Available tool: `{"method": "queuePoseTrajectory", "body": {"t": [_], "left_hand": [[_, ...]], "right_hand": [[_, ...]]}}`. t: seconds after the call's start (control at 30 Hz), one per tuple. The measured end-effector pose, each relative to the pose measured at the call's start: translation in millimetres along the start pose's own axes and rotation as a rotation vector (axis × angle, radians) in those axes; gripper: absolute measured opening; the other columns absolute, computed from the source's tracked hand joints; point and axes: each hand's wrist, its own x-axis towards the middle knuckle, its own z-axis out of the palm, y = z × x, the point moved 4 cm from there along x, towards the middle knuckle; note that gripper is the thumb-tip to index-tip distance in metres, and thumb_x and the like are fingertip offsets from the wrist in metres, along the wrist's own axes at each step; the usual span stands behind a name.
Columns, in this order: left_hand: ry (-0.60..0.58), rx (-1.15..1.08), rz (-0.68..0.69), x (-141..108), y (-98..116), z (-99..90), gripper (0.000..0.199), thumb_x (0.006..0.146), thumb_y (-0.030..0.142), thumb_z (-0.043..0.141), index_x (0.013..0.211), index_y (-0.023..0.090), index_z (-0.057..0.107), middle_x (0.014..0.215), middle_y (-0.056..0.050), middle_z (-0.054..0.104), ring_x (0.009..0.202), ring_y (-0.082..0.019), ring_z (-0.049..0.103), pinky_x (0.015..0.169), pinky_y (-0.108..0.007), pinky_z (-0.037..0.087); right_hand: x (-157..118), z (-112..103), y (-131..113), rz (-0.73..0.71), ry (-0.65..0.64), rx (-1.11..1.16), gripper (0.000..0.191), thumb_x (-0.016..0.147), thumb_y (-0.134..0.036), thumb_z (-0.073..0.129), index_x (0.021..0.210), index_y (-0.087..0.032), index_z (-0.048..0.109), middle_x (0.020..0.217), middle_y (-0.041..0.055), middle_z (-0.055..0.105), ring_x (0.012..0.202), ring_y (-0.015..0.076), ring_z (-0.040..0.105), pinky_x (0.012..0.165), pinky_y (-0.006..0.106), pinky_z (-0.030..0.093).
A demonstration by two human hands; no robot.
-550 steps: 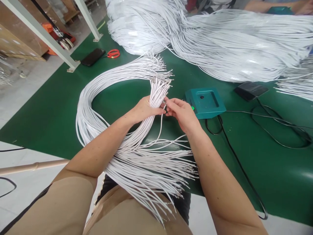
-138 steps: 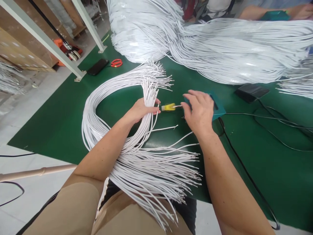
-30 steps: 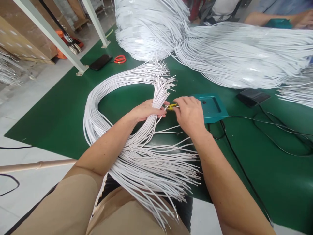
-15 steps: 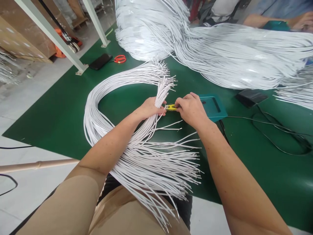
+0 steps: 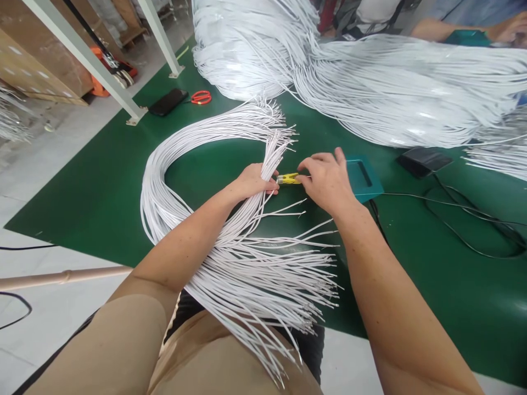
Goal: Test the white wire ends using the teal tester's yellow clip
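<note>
"How far along, on the broad green desk (image 5: 102, 181)?"
"Partly, I judge: across it loops a long bundle of thin white wires (image 5: 153, 181); the left hand (image 5: 251, 181) wraps its fingers around one bunch (image 5: 272, 155), other ends (image 5: 308, 299) fan loose nearby. Which are done, I can't tell."
"And the right hand (image 5: 327, 181)?"
"Its fingers pinch a small yellow metal-tipped clip (image 5: 289, 179) beside the left thumb (image 5: 270, 186). No readable writing."

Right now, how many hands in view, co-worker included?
3: the left hand around the white wire bundle; the right hand at the right end of the yellow clip; a co-worker's hand, blurred, top right. Others may be hidden.
</note>
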Motion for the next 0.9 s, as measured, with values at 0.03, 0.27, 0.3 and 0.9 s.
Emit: {"method": "queuePoseTrajectory", "body": {"t": [0.03, 0.27, 0.3, 0.9], "left_hand": [[-0.002, -0.004, -0.003, -0.3, 0.3, -0.2, 0.04, 0.062, 0.019, 0.076, 0.099, 0.013, 0.062, 0.07, -0.004, 0.073, 0.065, -0.018, 0.069, 0.077, -0.035, 0.054], [-0.013, -0.058, -0.038, -6.1, 4.6, -7.1, 0.042, 0.061, 0.017, 0.078, 0.099, 0.011, 0.062, 0.072, -0.005, 0.072, 0.069, -0.019, 0.07, 0.078, -0.035, 0.055], [-0.005, -0.077, -0.034, -7.6, 5.6, -9.1, 0.043, 0.061, 0.018, 0.079, 0.099, 0.011, 0.061, 0.073, -0.005, 0.071, 0.07, -0.019, 0.07, 0.077, -0.035, 0.055], [-0.06, -0.199, 0.05, -19.0, 17.5, -10.4, 0.039, 0.063, 0.016, 0.076, 0.099, 0.012, 0.063, 0.099, -0.007, 0.069, 0.089, -0.016, 0.065, 0.087, -0.032, 0.05]], "right_hand": [[-3.4, -2.4, 4.6, 0.057, 0.07, -0.013, 0.026, 0.088, -0.023, 0.047, 0.106, -0.015, 0.066, 0.11, 0.0159, 0.067, 0.117, 0.0321, 0.051, 0.11, 0.062, 0.02], [-17.7, 2.4, 25.5, 0.25, 0.2, -0.04, 0.042, 0.096, -0.032, 0.037, 0.131, -0.014, 0.052, 0.138, 0.0197, 0.052, 0.132, 0.0367, 0.039, 0.107, 0.068, 0.019], [-17.7, 1.3, 25.2, 0.253, 0.208, -0.028, 0.041, 0.095, -0.032, 0.038, 0.129, -0.014, 0.054, 0.137, 0.0188, 0.054, 0.131, 0.0359, 0.041, 0.108, 0.066, 0.02], [-35.9, 8.0, -74.6, -0.305, -0.113, 0.304, 0.024, 0.095, -0.025, 0.044, 0.105, -0.012, 0.061, 0.104, 0.0159, 0.067, 0.099, 0.0284, 0.059, 0.087, 0.042, 0.044]]}}
